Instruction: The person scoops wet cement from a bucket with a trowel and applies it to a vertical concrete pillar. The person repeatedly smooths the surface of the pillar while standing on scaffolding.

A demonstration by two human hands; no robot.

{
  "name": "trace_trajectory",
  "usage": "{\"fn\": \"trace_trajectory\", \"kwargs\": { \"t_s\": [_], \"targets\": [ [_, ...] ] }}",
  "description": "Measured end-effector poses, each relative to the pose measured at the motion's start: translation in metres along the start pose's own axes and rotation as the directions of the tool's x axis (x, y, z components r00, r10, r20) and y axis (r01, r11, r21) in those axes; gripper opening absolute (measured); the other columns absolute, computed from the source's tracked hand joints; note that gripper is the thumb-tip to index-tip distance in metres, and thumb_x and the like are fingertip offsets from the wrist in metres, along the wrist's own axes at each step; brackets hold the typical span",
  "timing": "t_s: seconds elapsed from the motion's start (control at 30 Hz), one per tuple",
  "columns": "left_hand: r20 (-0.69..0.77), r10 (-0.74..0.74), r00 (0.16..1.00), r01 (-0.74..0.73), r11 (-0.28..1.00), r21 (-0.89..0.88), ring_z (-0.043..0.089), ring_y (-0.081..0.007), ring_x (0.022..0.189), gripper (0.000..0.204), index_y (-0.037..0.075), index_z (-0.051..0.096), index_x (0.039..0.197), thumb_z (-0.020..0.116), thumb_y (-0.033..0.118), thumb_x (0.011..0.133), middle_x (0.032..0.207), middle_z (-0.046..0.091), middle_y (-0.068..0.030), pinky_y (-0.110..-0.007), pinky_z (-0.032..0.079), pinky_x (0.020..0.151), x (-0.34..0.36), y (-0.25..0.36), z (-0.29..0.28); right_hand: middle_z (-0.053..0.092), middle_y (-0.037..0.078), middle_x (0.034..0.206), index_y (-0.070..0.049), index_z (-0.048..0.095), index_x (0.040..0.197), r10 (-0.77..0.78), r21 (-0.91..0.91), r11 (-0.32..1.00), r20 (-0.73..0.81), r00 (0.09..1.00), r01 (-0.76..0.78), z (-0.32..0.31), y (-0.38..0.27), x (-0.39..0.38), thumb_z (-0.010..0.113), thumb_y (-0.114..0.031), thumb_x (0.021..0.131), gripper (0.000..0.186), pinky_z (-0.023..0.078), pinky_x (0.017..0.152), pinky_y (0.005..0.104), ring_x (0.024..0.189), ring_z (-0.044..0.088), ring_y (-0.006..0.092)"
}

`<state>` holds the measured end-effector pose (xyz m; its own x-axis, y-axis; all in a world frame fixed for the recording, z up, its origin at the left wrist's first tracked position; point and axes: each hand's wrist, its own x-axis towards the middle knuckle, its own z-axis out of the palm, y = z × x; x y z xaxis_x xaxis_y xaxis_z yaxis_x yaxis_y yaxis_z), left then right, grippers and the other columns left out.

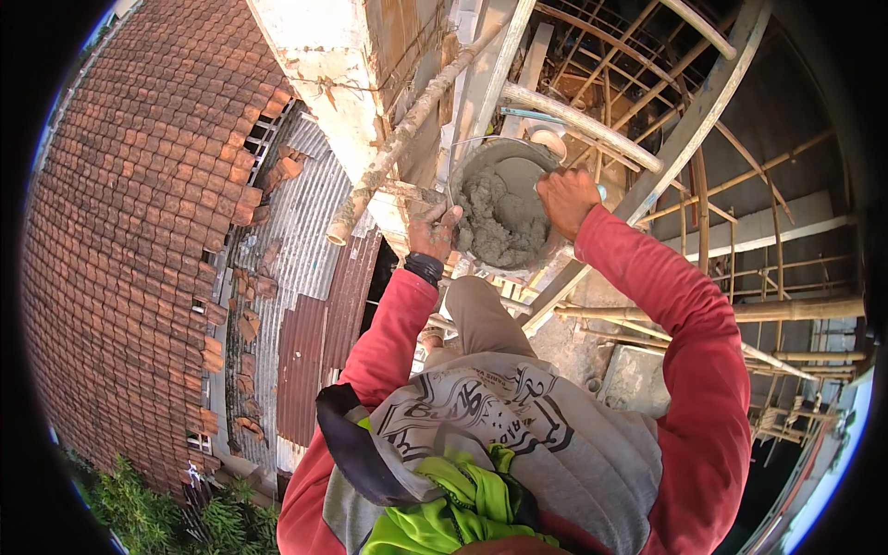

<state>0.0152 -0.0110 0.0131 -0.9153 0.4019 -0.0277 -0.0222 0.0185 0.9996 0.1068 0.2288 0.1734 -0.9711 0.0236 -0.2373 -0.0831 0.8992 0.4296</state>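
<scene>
A round bucket (pixel 469 153) with a thin wire handle stands in front of me, holding lumpy wet grey mortar (pixel 499 227). Smoother mortar shows toward its far right side. At the near left rim, my left hand (pixel 433 231) is closed on the bucket's edge, with a dark band round the wrist. My right hand (pixel 567 197) forms a fist over the right rim. Its fingers hide whatever they grip; a small pale blue piece (pixel 601 192) shows beside it. Both arms wear red sleeves.
Bamboo poles (pixel 398 139) and wooden beams (pixel 694 120) frame the bucket. A pale concrete column (pixel 324 65) rises at the far left of it. Left lie a tiled roof (pixel 148 213) and corrugated metal sheets (pixel 287 231), below me. More bamboo scaffolding (pixel 721 310) spans the right.
</scene>
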Motion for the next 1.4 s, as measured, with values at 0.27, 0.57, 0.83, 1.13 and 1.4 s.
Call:
{"fn": "trace_trajectory", "kwargs": {
  "t_s": [0.27,0.57,0.83,1.13,1.4],
  "targets": [
    [-0.061,0.134,0.989,-0.133,0.991,0.026,0.054,-0.0047,0.065,0.045,-0.006,0.076,0.120,0.079,0.033,0.097,0.074,0.064,0.0012,-0.025,0.047,0.059,0.003,-0.015,0.013,0.076,0.020,0.100,-0.005,0.077,0.101,0.196,0.522,0.799,0.246,0.949,-0.300,0.028,0.000,-0.012,0.073,-0.017,0.078,0.026,0.058,0.087,0.0481,0.099,0.075,0.0352],
    [0.027,-0.090,0.996,0.092,0.992,-0.087,0.053,-0.0043,0.057,0.035,0.001,0.079,0.102,0.078,0.036,0.097,0.066,0.058,0.0045,-0.025,0.046,0.053,-0.010,0.020,0.003,0.076,0.021,0.103,-0.005,0.078,0.112,0.285,0.861,0.403,0.206,0.936,-0.312,0.055,0.011,-0.037,0.081,-0.030,0.074,0.045,0.057,0.086,0.0442,0.095,0.073,0.0387],
    [0.036,-0.035,0.999,0.039,0.992,-0.122,0.054,-0.0059,0.051,0.031,-0.003,0.077,0.103,0.081,0.027,0.096,0.063,0.060,0.0022,-0.025,0.045,0.046,-0.005,0.016,-0.001,0.077,0.015,0.104,-0.023,0.080,0.117,0.469,0.626,0.614,0.202,0.860,-0.482,0.016,0.049,-0.061,0.082,-0.033,0.078,0.040,0.057,0.091,0.0472,0.104,0.072,0.0351],
    [-0.012,0.023,1.000,-0.024,0.998,-0.052,0.054,-0.0042,0.062,0.041,-0.002,0.077,0.118,0.080,0.031,0.095,0.070,0.064,0.0016,-0.026,0.045,0.054,-0.001,-0.002,0.007,0.076,0.017,0.092,-0.014,0.081,0.106,0.184,0.586,0.809,-0.177,0.967,-0.046,-0.150,0.098,-0.078,0.085,-0.022,0.071,0.036,0.057,0.082,0.0449,0.090,0.073,0.0370],
    [0.055,-0.059,0.997,0.063,0.995,-0.080,0.059,-0.0095,0.069,0.045,-0.006,0.077,0.113,0.081,0.034,0.093,0.075,0.069,-0.0045,-0.030,0.051,0.063,-0.011,0.008,-0.009,0.058,-0.003,0.063,-0.006,0.071,0.078,-0.418,0.791,0.289,-0.402,0.815,0.539,-0.369,0.032,-0.006,0.089,-0.025,0.081,0.025,0.041,0.048,0.0259,0.054,0.053,0.0071]
  ]
}}
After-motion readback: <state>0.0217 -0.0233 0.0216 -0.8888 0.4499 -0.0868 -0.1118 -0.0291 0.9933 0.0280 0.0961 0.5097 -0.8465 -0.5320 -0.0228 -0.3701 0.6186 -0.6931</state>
